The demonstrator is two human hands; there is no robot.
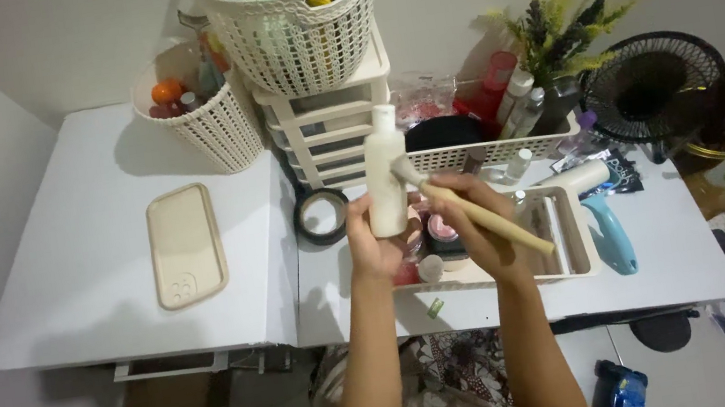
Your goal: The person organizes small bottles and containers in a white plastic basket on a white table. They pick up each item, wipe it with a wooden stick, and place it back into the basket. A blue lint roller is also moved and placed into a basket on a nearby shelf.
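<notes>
My left hand grips a tall cream bottle upright by its lower part, above a shallow cream tray. My right hand holds a wooden-handled brush, its bristle tip touching the bottle's right side. Under my hands, inside the tray, lie small round cosmetic pots, partly hidden.
A cream drawer unit carries a big lattice basket; a smaller lattice basket stands to its left. Also here: a phone case, a tape roll, a long white basket, a blue device, a black fan.
</notes>
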